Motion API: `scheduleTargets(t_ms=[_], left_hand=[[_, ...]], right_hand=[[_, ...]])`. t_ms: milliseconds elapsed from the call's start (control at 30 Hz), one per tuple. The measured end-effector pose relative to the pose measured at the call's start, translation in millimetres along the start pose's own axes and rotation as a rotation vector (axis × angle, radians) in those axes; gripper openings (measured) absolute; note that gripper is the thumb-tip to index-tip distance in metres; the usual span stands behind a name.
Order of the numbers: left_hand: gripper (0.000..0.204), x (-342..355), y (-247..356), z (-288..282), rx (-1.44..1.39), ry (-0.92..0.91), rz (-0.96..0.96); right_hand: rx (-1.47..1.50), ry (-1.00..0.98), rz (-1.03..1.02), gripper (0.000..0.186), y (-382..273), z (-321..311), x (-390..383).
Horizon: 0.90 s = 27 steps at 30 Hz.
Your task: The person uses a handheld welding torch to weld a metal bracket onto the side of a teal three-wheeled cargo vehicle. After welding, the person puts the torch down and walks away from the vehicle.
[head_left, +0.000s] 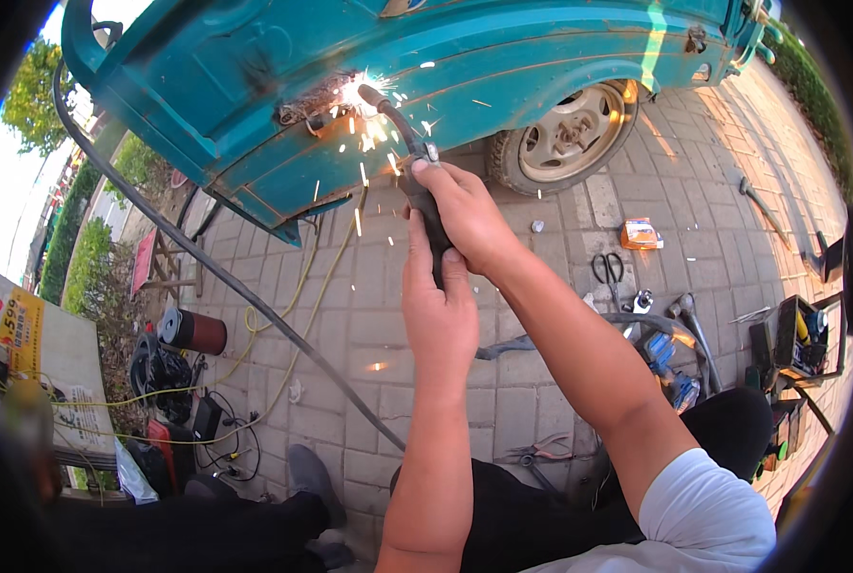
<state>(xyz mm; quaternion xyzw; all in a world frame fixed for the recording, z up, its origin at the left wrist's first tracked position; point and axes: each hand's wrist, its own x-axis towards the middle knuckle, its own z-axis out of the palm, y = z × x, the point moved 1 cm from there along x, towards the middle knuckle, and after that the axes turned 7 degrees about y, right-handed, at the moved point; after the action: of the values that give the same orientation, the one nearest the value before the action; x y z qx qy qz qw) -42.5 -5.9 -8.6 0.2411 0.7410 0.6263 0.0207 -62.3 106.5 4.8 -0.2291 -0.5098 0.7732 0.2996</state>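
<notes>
Both my hands are wrapped around a black welding torch (430,227) with a curved neck. My right hand (467,220) is closed on the upper handle, its thumb along the top. Lower down, my left hand (439,304) is closed around the same handle. The torch tip meets the lower side panel of a teal vehicle (350,181), next to a rusty, torn patch (307,107). A bright white arc glows there and sparks fly downward. The glare hides the exact weld spot.
A vehicle wheel (572,132) stands right of the torch. Scissors (608,270), pliers (543,447) and an orange box (640,235) lie on the paving. A thick cable (226,277) crosses the left side. Toolboxes (804,349) sit at right. Another person's shoe (314,485) is at lower left.
</notes>
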Motion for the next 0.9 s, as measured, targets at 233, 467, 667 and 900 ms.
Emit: scheduleTargets(t_ms=[233, 467, 667, 900], left_hand=[[0.055, -2, -5, 3, -0.039, -0.008, -0.026], [0.055, -1, -4, 2, 0.026, 0.008, -0.028], [0.055, 2, -2, 1, -0.01, 0.0, -0.026], [0.053, 3, -1, 1, -0.044, 0.005, -0.043]], right_hand=[[-0.02, 0.002, 0.034, 0.043, 1, -5, -1], [0.007, -0.009, 0.016, 0.041, -1, -1, 0], [-0.022, -0.02, -0.002, 0.035, 1, 0, 5], [0.017, -0.071, 0.002, 0.04, 2, 0, 6]])
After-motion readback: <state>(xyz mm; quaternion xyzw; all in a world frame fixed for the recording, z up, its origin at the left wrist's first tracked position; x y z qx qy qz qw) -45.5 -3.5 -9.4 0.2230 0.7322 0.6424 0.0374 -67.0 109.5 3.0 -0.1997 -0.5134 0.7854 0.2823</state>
